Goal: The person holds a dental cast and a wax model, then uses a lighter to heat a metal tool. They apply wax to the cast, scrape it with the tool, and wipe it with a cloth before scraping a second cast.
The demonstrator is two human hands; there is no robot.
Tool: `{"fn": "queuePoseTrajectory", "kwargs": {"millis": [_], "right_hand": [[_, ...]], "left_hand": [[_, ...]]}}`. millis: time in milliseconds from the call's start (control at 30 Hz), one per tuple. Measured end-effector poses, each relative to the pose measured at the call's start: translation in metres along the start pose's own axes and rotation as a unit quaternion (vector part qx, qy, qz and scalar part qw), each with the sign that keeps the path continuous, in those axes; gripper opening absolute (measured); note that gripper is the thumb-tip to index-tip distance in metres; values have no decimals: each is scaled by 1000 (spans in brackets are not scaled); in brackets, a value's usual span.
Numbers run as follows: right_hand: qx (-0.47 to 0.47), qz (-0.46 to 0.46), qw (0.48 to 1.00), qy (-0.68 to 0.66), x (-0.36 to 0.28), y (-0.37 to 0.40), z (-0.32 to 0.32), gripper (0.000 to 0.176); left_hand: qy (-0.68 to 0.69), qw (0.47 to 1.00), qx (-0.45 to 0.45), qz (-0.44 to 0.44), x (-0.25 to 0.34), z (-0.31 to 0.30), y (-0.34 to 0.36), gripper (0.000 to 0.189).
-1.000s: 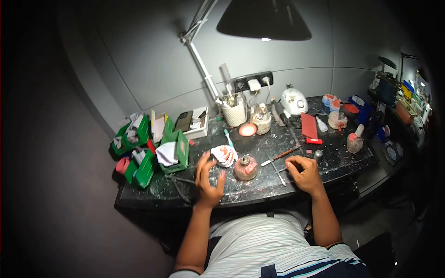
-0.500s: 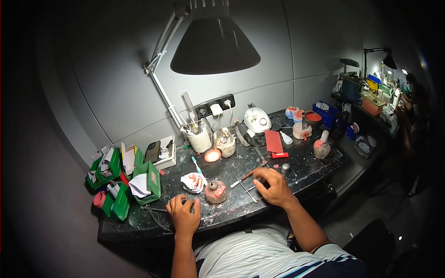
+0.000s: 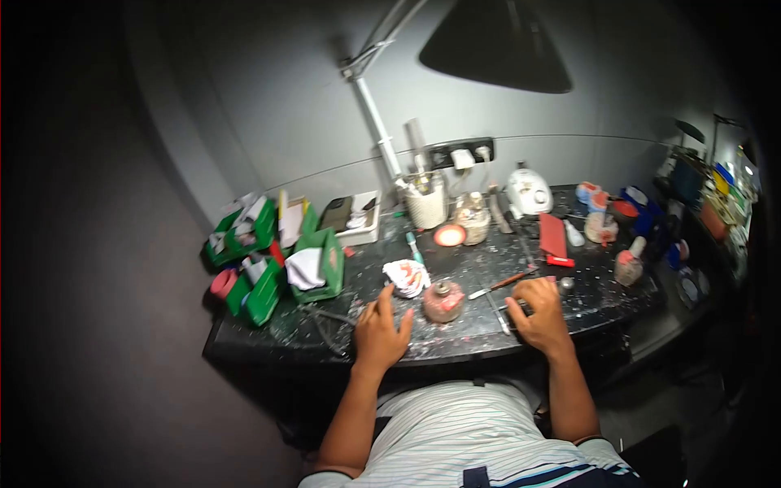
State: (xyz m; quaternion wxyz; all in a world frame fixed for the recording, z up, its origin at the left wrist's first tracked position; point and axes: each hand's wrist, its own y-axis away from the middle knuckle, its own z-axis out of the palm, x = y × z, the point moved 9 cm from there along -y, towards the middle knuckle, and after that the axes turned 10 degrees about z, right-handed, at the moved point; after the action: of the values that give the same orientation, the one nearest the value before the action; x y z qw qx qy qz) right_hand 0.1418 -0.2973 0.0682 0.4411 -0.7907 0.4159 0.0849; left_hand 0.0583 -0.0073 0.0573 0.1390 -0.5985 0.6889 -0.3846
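My left hand [image 3: 381,333] is at the bench's front edge, fingers stretched and apart, with nothing in it. Its fingertips are close to a white plaster dental cast [image 3: 405,279] with red patches. Right of the cast stands a pink-stained spirit burner [image 3: 443,304] with a metal top. Loosely curved, thumb apart, my right hand [image 3: 540,319] holds nothing that I can see. Beside it lie a wax knife [image 3: 499,285] with a reddish-brown handle and a thin metal instrument [image 3: 499,315], partly hidden by the hand. A small metal cap [image 3: 565,284] is just beyond its fingers.
Green bins [image 3: 319,268] crowd the left side, near a dark plier-like tool [image 3: 325,325]. A teal toothbrush [image 3: 415,246], a tool cup [image 3: 426,206] and a red wax sheet [image 3: 552,236] lie farther back. The lamp shade [image 3: 500,45] hangs above.
The head view has turned, so the bench sits farther right and higher. My left hand's fingers have straightened and it is nearer the dental cast. My right hand remains by the instruments.
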Motion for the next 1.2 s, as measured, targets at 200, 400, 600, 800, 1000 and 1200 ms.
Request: {"fn": "queuePoseTrajectory", "kwargs": {"millis": [200, 400, 600, 800, 1000, 1200], "right_hand": [[-28, -15, 999, 22, -6, -1, 0, 28], [10, 39, 999, 0, -11, -2, -6, 14], [-9, -7, 1000, 4, -9, -1, -2, 16], [-3, -34, 999, 13, 0, 4, 4, 18], [20, 0, 1000, 2, -1, 4, -4, 23], [-4, 2, 1000, -6, 1, 4, 1, 21]], "left_hand": [[-60, 994, -84, 32, 5, 6, -3, 35], [-2, 999, -39, 29, 4, 5, -2, 39], [3, 998, 18, 52, 8, -3, -4, 34], [-24, 998, -24, 62, 11, 2, -6, 38], [-70, 990, -67, 100, 16, 5, -4, 32], [8, 999, -36, 23, 9, 3, -3, 38]]}}
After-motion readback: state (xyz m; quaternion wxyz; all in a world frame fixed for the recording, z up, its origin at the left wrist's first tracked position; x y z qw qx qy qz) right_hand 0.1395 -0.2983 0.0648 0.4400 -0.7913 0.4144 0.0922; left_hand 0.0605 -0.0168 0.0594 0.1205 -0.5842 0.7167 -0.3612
